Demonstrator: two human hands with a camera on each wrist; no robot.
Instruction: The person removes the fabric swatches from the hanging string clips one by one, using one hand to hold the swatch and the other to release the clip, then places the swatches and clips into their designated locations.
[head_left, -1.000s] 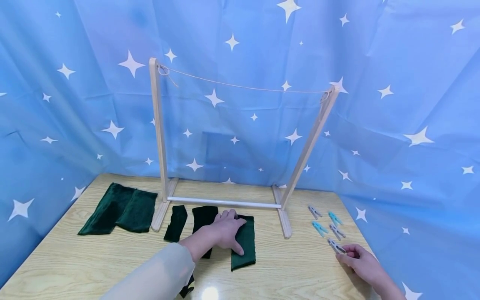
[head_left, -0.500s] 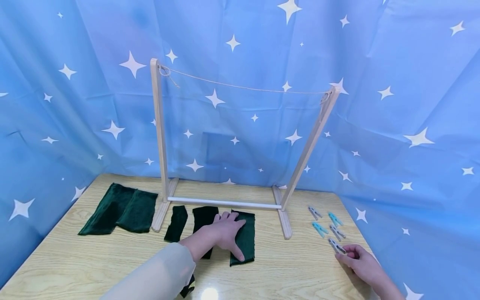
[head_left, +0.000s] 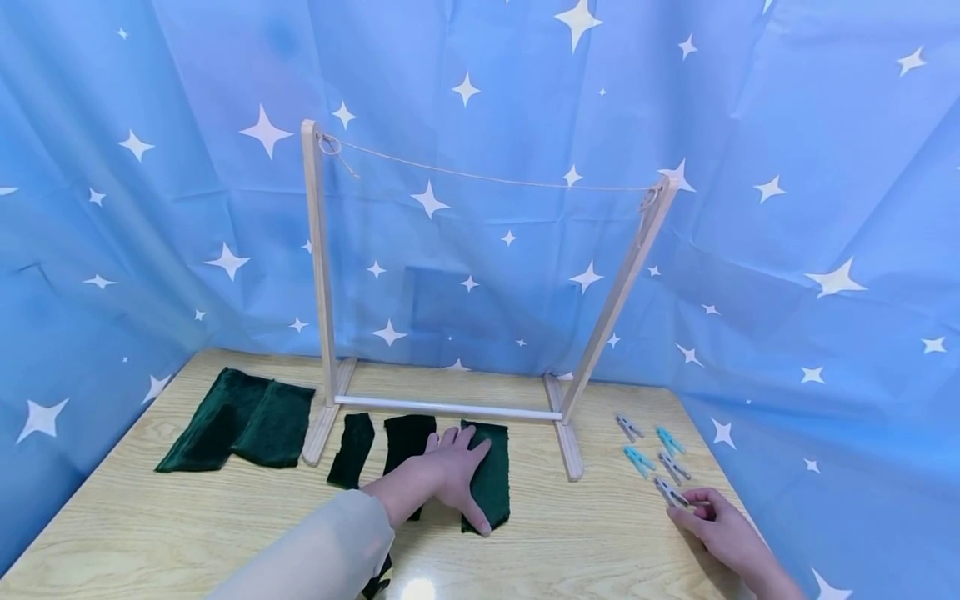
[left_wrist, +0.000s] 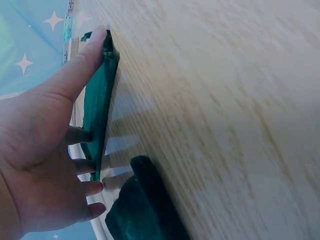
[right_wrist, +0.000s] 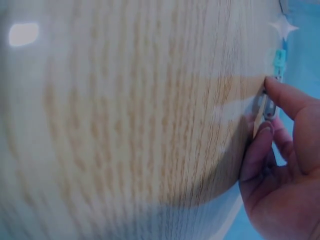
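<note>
My left hand [head_left: 450, 479] rests with spread fingers on a dark green velvet cloth [head_left: 491, 475] in the middle of the table. In the left wrist view the thumb lies at one end of this cloth and the fingertips touch its other side. A second dark green cloth [head_left: 408, 437] lies partly under my left forearm. At the right, my right hand [head_left: 716, 529] pinches the near end of a grey clothespin [head_left: 670, 492] on the table. The right wrist view has this clothespin [right_wrist: 270, 107] between thumb and fingers, partly hidden. Beside it lie two turquoise clothespins [head_left: 639, 460] and two more grey ones [head_left: 673, 468].
A wooden frame [head_left: 318, 267] with a sagging string [head_left: 487, 177] along its top stands at the back. A large folded green cloth [head_left: 240, 421] lies left, a narrow strip [head_left: 351, 450] near the frame. Another dark piece shows below the left sleeve [head_left: 322, 546]. A starry blue curtain hangs behind.
The cloth under my left hand has slid slightly away, toward the frame, and lies straighter. My left thumb has moved down its near edge. My right hand and its clothespin have shifted slightly left.
</note>
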